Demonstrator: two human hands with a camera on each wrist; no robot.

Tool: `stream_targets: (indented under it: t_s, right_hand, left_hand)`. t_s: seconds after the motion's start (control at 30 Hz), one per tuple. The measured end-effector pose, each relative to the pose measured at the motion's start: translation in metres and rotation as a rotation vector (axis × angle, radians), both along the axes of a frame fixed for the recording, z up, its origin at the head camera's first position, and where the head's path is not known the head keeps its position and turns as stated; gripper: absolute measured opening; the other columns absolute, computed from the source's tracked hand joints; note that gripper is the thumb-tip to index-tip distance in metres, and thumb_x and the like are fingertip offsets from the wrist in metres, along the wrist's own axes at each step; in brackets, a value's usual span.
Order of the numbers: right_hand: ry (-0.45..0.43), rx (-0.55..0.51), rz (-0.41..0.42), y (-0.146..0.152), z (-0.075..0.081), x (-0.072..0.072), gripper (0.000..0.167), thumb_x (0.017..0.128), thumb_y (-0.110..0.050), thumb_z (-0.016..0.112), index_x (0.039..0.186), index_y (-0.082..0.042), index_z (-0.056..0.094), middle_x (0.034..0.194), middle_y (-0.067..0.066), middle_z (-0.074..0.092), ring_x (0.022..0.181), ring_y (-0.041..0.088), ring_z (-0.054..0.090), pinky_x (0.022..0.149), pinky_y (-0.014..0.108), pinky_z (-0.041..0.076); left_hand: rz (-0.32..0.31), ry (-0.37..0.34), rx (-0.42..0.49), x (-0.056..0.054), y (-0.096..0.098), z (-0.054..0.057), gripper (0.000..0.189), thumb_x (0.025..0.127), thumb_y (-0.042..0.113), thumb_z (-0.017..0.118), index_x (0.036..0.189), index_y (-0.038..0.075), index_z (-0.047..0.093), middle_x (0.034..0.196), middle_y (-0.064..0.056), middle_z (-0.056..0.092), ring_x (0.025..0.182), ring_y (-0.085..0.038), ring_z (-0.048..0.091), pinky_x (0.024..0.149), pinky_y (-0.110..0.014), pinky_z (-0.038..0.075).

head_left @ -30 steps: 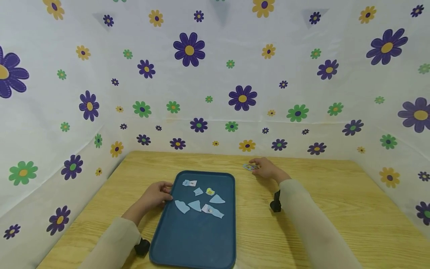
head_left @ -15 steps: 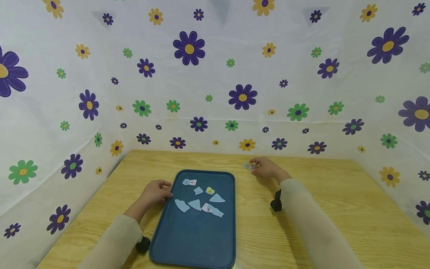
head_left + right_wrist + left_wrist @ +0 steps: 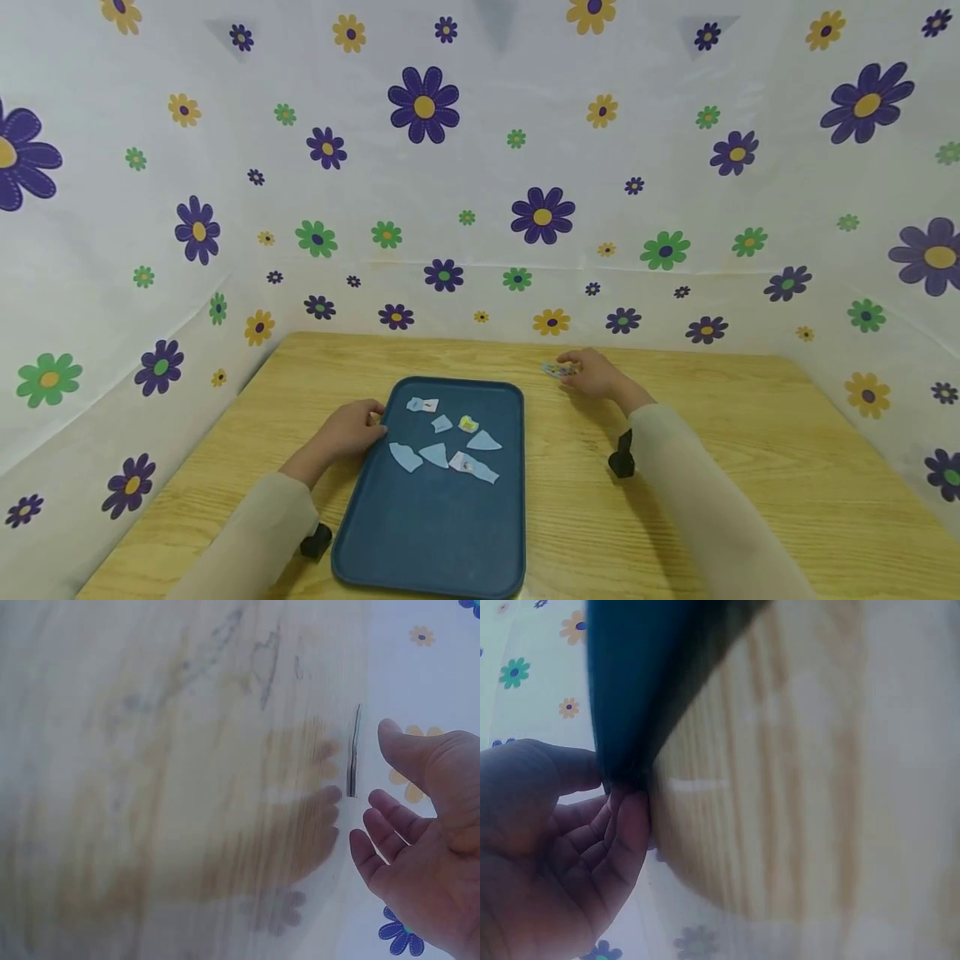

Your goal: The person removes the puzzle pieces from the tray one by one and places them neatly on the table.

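Note:
On the table lies a dark blue tray (image 3: pixel 435 533), bearing several thin light-blue cut-out pieces, among them a plain triangle (image 3: pixel 483 441), a yellow-printed piece (image 3: pixel 468 424) and a long printed piece (image 3: pixel 474 468). The left hand (image 3: pixel 347 429) pinches the tray's left rim (image 3: pixel 619 712), thumb on one side and curled fingers on the other. At the back of the table, the right hand (image 3: pixel 596 375) hovers at a colourful flat piece (image 3: pixel 553 369). In the right wrist view this piece (image 3: pixel 353 754) is seen edge-on, with a gap between it and the parted thumb and fingers.
A light wooden table (image 3: pixel 712 467) spreads around the tray. Behind it and along both sides hangs a white sheet (image 3: pixel 480 167) printed with purple, yellow and green flowers. Dark marks (image 3: pixel 266 664) show on the wood in the right wrist view.
The left hand's fingers have drawn closer together at the tray's rim. The right hand stays nearly in place by the flat piece. The pieces on the tray have not moved.

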State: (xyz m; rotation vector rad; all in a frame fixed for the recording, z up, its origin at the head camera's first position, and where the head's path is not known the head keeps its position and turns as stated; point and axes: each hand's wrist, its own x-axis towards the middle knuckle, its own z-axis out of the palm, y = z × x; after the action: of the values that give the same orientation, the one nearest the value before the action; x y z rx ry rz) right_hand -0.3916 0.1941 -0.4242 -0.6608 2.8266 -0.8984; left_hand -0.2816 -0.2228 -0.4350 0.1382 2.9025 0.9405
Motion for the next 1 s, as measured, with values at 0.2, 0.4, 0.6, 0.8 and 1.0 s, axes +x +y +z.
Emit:
stream_targets:
  t_s: [0.2,0.4,0.6,0.8,1.0]
  right_hand:
    - [0.075,0.001,-0.015,-0.007,0.002,0.005,0.038,0.096,-0.009,0.059,0.131,0.006,0.054,0.130,0.028,0.048,0.118,0.045,0.047,0.098,0.055,0.039]
    - [0.147,-0.080,0.018,-0.024,0.003,0.018,0.040,0.095,-0.008,0.062,0.132,0.005,0.054,0.126,0.024,0.050,0.113,0.041,0.050,0.094,0.052,0.043]
    - [0.157,-0.140,0.074,-0.047,0.003,0.036,0.041,0.093,-0.010,0.066,0.131,0.001,0.056,0.123,0.018,0.056,0.108,0.033,0.055,0.089,0.046,0.048]
    - [0.150,-0.195,0.139,-0.066,0.007,0.053,0.039,0.092,-0.012,0.067,0.129,-0.002,0.059,0.121,0.016,0.059,0.106,0.029,0.057,0.086,0.042,0.049]
    - [0.125,-0.201,0.217,-0.079,0.007,0.062,0.037,0.091,-0.012,0.069,0.125,-0.002,0.060,0.117,0.016,0.062,0.101,0.028,0.058,0.085,0.040,0.049]
  left_hand:
    - [-0.026,0.019,-0.057,0.002,0.003,0.001,0.031,0.094,0.008,0.061,0.120,-0.007,0.057,0.083,-0.009,0.061,0.067,-0.019,0.056,0.060,-0.033,0.049]
    - [-0.046,0.013,-0.041,0.003,0.000,-0.001,0.034,0.095,0.010,0.060,0.124,-0.007,0.055,0.082,-0.007,0.059,0.067,-0.018,0.055,0.061,-0.033,0.047]
    - [-0.066,0.005,-0.011,0.003,-0.004,-0.003,0.035,0.096,0.012,0.059,0.125,-0.006,0.054,0.081,-0.005,0.058,0.067,-0.018,0.054,0.062,-0.033,0.046]
    - [-0.033,0.013,0.028,0.000,-0.005,-0.007,0.036,0.094,0.014,0.063,0.123,-0.006,0.057,0.081,-0.006,0.058,0.066,-0.018,0.054,0.060,-0.032,0.047]
    - [0.034,-0.016,0.136,0.001,-0.005,-0.008,0.035,0.090,0.012,0.068,0.119,-0.007,0.060,0.078,-0.008,0.055,0.061,-0.018,0.054,0.055,-0.031,0.047]
